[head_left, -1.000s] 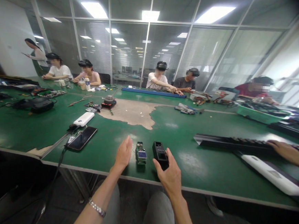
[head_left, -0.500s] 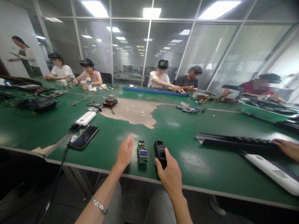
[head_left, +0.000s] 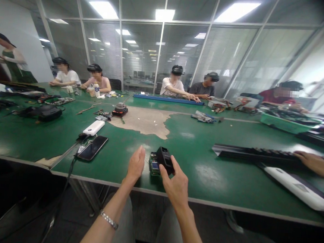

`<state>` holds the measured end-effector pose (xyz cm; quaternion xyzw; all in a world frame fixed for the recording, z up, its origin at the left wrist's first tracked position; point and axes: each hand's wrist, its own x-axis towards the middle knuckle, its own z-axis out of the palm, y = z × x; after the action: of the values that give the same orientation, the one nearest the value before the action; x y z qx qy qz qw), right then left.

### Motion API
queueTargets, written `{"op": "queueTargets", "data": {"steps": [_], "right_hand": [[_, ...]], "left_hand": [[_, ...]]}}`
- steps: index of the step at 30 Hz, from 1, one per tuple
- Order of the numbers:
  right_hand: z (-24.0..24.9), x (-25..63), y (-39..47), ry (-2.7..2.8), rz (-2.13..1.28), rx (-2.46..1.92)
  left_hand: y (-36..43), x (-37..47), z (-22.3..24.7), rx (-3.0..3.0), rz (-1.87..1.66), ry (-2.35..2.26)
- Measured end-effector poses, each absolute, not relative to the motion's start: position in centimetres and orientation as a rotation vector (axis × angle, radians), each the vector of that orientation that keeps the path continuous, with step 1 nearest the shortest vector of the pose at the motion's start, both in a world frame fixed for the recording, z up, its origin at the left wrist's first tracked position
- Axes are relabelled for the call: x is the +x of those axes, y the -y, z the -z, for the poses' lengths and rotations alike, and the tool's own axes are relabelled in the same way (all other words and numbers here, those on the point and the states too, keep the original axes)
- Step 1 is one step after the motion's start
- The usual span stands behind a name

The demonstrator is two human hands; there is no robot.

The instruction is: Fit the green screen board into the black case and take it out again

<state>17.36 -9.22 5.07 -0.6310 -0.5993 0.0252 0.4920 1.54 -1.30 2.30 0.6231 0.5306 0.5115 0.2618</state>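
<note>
My right hand (head_left: 176, 180) grips a black plastic housing (head_left: 165, 159) between thumb and fingers, tilted over the right side of a green circuit board (head_left: 152, 161). The board lies on the green table near its front edge, its small blue screen partly covered by the housing. Left of the board, my left hand (head_left: 136, 164) rests upright on its side with nothing in it, its fingers extended and the palm toward the board.
A black phone (head_left: 93, 148) and a white power bank (head_left: 94, 127) with cables lie to the left. On the right are a long black rail (head_left: 243, 153), a white device (head_left: 299, 187) and another person's hand (head_left: 312, 163). Several people sit across the table.
My right hand has lifted the black housing and moved it left, over the circuit board's edge. My left hand is nearly unmoved. The standing person at the far left has moved further left.
</note>
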Motion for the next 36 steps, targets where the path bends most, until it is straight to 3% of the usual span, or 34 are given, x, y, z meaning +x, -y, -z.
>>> {"op": "queueTargets", "data": {"steps": [36], "right_hand": [[-1.7,13.3,9.3,1.671,0.089,-1.576]], "left_hand": [[1.0,1.5,-2.0,1.810,-1.395,-1.398]]}}
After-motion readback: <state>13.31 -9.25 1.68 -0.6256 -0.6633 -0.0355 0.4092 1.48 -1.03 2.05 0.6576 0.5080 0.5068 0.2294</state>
